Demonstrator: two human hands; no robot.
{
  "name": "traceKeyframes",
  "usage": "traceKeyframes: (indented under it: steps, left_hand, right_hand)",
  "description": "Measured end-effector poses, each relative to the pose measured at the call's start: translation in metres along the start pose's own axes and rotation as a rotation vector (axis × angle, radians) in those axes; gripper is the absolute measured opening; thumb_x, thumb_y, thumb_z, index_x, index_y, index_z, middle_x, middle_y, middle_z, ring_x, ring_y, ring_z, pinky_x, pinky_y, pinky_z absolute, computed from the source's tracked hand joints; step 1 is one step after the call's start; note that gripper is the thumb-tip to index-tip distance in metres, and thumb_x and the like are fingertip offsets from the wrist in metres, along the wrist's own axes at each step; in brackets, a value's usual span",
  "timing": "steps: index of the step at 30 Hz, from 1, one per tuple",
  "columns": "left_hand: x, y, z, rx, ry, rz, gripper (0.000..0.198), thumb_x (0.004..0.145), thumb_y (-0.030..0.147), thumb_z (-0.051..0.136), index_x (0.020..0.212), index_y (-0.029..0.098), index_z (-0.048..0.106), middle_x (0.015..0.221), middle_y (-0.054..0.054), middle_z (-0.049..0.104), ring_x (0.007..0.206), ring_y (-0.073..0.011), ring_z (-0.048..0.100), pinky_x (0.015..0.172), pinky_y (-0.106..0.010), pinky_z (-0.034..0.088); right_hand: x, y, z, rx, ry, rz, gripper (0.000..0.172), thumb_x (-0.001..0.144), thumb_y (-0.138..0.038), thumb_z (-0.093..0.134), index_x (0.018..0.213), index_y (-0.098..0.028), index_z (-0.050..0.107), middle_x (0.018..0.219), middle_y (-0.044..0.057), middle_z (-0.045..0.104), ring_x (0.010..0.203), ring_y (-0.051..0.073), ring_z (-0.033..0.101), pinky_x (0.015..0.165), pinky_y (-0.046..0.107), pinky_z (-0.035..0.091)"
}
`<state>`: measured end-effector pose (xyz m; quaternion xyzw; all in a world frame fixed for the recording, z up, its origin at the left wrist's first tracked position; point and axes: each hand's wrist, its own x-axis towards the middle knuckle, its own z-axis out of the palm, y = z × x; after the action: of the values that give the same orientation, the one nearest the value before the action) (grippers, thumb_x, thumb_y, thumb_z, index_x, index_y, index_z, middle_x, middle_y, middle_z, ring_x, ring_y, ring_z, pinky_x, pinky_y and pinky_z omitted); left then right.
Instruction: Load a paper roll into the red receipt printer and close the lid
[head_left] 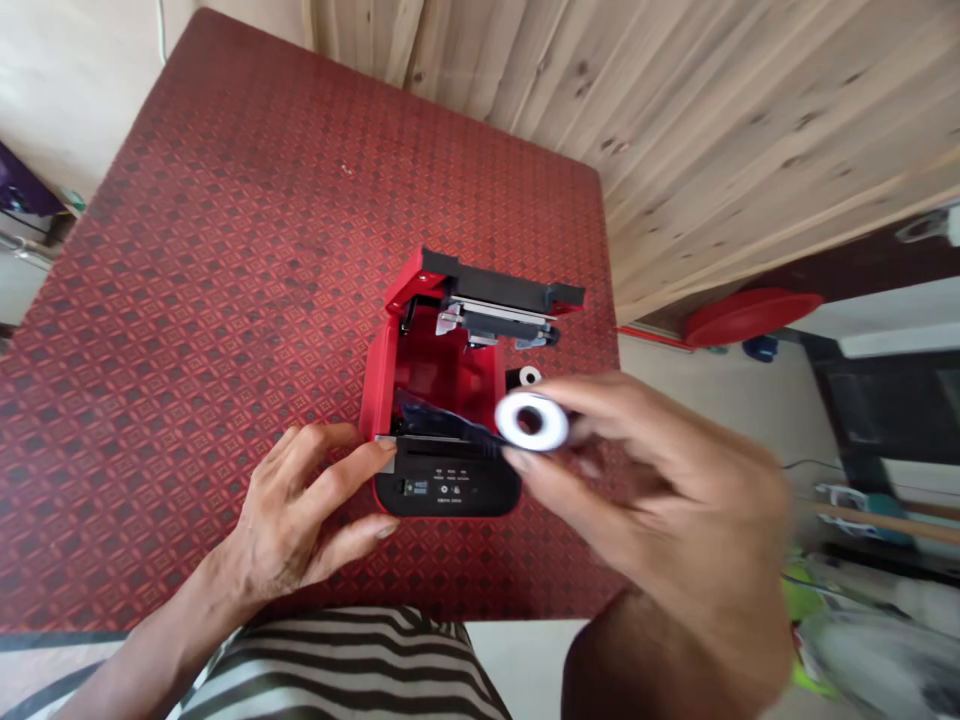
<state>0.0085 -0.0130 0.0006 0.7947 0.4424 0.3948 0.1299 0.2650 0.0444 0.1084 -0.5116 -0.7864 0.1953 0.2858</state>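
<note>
**Lid raised on red printer, roll pinched at its right**

The red printer (379, 385) is set on the red patterned table (225, 250), its lid (499, 282) tipped up. Inside the opened compartment, red inner walls are shown, and a dark strip (450, 422) is slanted across the front part, from the left side towards the roll (555, 424). The roll is held over the printer's right front corner, its white ring-shaped end turned to view. Just beyond it, a second white ring (537, 376) is seen beside the printer.

The left hand (300, 500) is kept palm down with fingers loosely spread; its index fingertip is rested on the left end of the black front panel (450, 480), the thumb near the panel's lower edge. By the right hand (675, 490), the roll is pinched between thumb and fingers.

The compartment floor is partly hidden by the strip. The right hand is blurred; the strip is apparently joined to the roll, though the join cannot be made out.
</note>
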Motion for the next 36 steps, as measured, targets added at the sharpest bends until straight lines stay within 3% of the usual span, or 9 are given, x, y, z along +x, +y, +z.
traceKeyframes:
  steps: [4,6,11,16,22,25,27,31,36]
  left_hand:
    - [-0.002,-0.003,0.001,-0.048,-0.004,0.006,0.049,0.103,0.04,0.064,0.146,0.019,0.056,0.117,-0.013,0.07,0.102,-0.0226,0.071,0.085,-0.033,0.061]
    - [-0.002,-0.003,0.001,-0.06,-0.001,0.003,0.053,0.102,0.04,0.065,0.149,0.02,0.054,0.118,-0.013,0.071,0.104,-0.0234,0.071,0.087,-0.035,0.061]
    - [0.004,-0.005,0.004,-0.044,0.033,0.065,0.055,0.103,0.037,0.064,0.153,0.022,0.05,0.116,-0.011,0.072,0.101,-0.022,0.071,0.081,-0.033,0.062]
    - [0.006,-0.01,0.007,-0.052,0.045,0.073,0.052,0.102,0.042,0.064,0.149,0.021,0.053,0.113,-0.011,0.073,0.1,-0.0237,0.071,0.08,-0.035,0.061]
    - [-0.001,-0.014,0.006,-0.066,0.003,-0.068,0.048,0.099,0.057,0.063,0.136,0.026,0.062,0.109,-0.008,0.072,0.092,-0.0221,0.07,0.074,-0.034,0.058]
    - [-0.003,-0.015,0.003,-0.048,-0.053,-0.123,0.048,0.097,0.063,0.063,0.127,0.026,0.068,0.108,-0.008,0.073,0.09,-0.0218,0.07,0.074,-0.034,0.057]
    - [-0.004,-0.016,0.001,-0.052,-0.053,-0.13,0.049,0.095,0.064,0.066,0.126,0.026,0.069,0.108,-0.008,0.073,0.09,-0.0221,0.07,0.073,-0.034,0.057]
    - [-0.004,-0.018,0.003,-0.089,-0.02,-0.1,0.051,0.094,0.06,0.07,0.131,0.026,0.067,0.109,-0.008,0.072,0.091,-0.022,0.07,0.073,-0.033,0.057]
    - [-0.003,-0.019,0.007,-0.114,0.032,-0.057,0.051,0.095,0.054,0.07,0.137,0.025,0.064,0.108,-0.009,0.072,0.092,-0.0227,0.07,0.072,-0.034,0.059]
  right_hand:
    - [-0.041,0.03,-0.014,0.268,0.348,0.195,0.031,0.081,-0.016,0.083,0.108,-0.03,0.078,0.095,0.001,0.074,0.082,0.02,0.069,0.066,0.032,0.057]
    - [-0.062,0.048,-0.005,0.326,0.416,0.265,0.028,0.081,-0.019,0.083,0.107,-0.029,0.077,0.095,0.001,0.072,0.083,0.019,0.07,0.071,0.033,0.06]
    - [-0.094,0.07,0.042,0.386,0.295,0.451,0.025,0.09,-0.023,0.074,0.113,-0.025,0.065,0.093,-0.001,0.075,0.076,0.016,0.074,0.07,0.029,0.061]
    - [-0.089,0.065,0.069,0.322,0.191,0.412,0.02,0.09,-0.021,0.068,0.109,-0.024,0.063,0.099,0.002,0.074,0.085,0.018,0.074,0.077,0.032,0.06]
    - [-0.083,0.068,0.062,0.262,0.119,0.336,0.02,0.089,-0.023,0.069,0.11,-0.023,0.067,0.104,0.006,0.075,0.095,0.022,0.071,0.087,0.039,0.059]
    - [-0.089,0.078,0.052,0.381,0.075,0.368,0.044,0.086,-0.035,0.08,0.126,-0.024,0.066,0.104,0.004,0.075,0.085,0.019,0.071,0.077,0.035,0.059]
    - [-0.092,0.087,0.045,0.491,0.136,0.406,0.052,0.089,-0.047,0.078,0.134,-0.026,0.064,0.101,0.003,0.076,0.079,0.018,0.07,0.069,0.032,0.058]
    - [-0.084,0.103,0.038,0.4,0.36,0.567,0.033,0.099,-0.046,0.065,0.122,-0.023,0.068,0.103,0.006,0.077,0.08,0.017,0.071,0.072,0.033,0.058]
    - [-0.058,0.117,0.042,0.251,0.18,0.534,0.059,0.086,-0.032,0.078,0.14,-0.021,0.058,0.133,0.013,0.069,0.078,0.015,0.067,0.068,0.033,0.058]
